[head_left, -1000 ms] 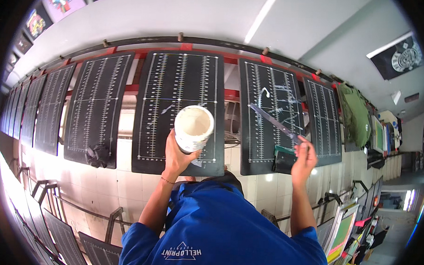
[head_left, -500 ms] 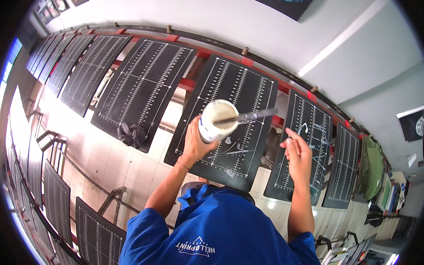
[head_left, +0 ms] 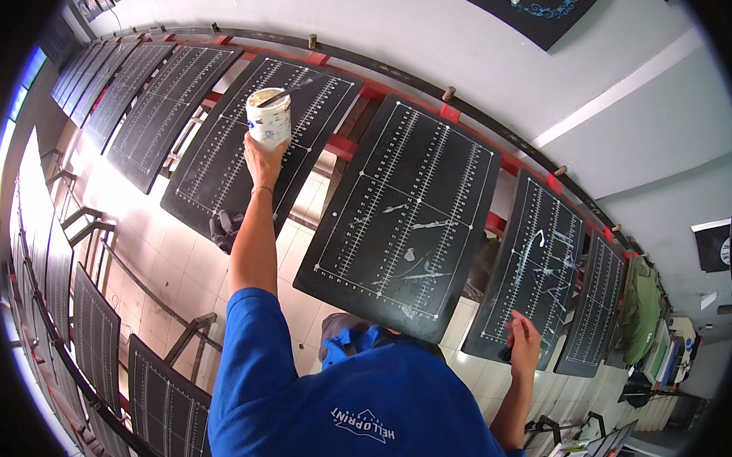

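Up high, the left hand has its grip closed around a white tub, held over a black ruled board, a stick poking out of it. Further right, the right hand rests on another board streaked with white; its grip is hard to tell.

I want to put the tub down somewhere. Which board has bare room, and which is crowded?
The left hand holds the tub over a clean board. The middle board is smeared only near its centre; its upper half is bare. The board by the right hand is smeared.
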The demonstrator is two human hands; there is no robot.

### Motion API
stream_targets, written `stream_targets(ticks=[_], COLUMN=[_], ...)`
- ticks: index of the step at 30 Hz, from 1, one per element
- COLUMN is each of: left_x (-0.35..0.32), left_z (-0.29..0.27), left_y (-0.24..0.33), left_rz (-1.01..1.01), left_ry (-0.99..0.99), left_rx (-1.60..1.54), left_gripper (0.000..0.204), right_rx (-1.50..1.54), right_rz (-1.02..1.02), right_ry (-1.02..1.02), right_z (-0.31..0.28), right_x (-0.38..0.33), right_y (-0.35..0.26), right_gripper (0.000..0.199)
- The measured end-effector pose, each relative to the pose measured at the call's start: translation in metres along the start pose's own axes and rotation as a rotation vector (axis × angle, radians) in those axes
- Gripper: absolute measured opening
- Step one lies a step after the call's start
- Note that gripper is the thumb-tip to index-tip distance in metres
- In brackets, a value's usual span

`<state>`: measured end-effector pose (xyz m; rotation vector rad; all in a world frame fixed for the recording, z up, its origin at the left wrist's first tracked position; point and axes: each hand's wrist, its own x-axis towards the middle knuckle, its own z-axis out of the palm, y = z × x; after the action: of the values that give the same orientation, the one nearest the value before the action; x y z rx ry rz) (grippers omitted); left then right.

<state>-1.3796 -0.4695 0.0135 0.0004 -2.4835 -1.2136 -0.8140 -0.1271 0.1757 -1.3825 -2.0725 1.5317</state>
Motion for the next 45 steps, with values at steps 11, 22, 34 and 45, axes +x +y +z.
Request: stream_targets(ticks=[11,22,34,45], left_x=[-0.011,-0.062,0.062,-0.001], left_z=[-0.019,-0.176,-0.001,-0.116], left_y=[-0.019,0.0,0.161,0.088], left_rz=[-0.105,-0.044,0.595,0.529], left_ry=[-0.093,0.197,-0.237,0.034], left_rx=[0.377,0.227,0.562,0.271], left_gripper=[0.101,0.026,0.037,0.039], right_rx=[0.01,-0.044,-0.128,-0.107], right_rz=[0.091,0.07,-0.095,0.014], right_ry=[-0.079,-0.05,-0.224,-0.138], right_z=[0.005,-0.007,0.025,0.007], right_x=[-0.005,-0.005,0.011,-0.01], right_y=[0.053,0.071,0.026,0.082], right_gripper=[0.037,0.032,0.035,0.035])
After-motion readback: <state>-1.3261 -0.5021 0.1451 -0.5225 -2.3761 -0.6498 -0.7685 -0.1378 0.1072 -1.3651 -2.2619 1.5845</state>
